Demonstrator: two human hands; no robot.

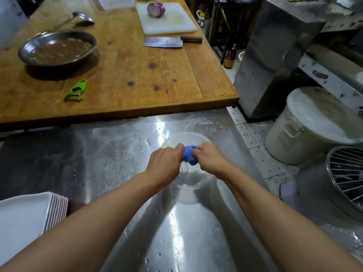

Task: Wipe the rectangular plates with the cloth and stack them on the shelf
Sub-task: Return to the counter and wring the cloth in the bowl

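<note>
Big steel surface [110, 163] below, wet and shiny, with drops all over. Beyond the grip, a wooden surface [137, 75] with cooking things on it.

Back and off to the left of the grip, a stack of white rectangular plates [25, 218], right at the picture's edge. All in one pile, untouched. No plate near the grip. No plate on any shelf. No shelf in sight at all.

Right under the grip, a clear round bowl [187, 173] on the steel surface. Maybe some water inside, but hard to tell through the clear sides.

Above the bowl, left hand [165, 163] and right hand [211, 159] close together, nearly touching. Between them, the blue cloth [189, 155], bunched into a small tight lump. Both hands clamped hard on the cloth, one at each end, fingers curled round. Looks like squeezing or twisting the water out over the bowl.

So, only the getting-ready part, by the look of things. Cloth still being made ready. Not one plate wiped yet, as far as can be seen. Nothing stacked away.

Left to do: nearly all of the job. Finish with the cloth. Reach back and left for the top plate. Rub clean. Put on the shelf. Then the same again for every plate in the pile.
</note>
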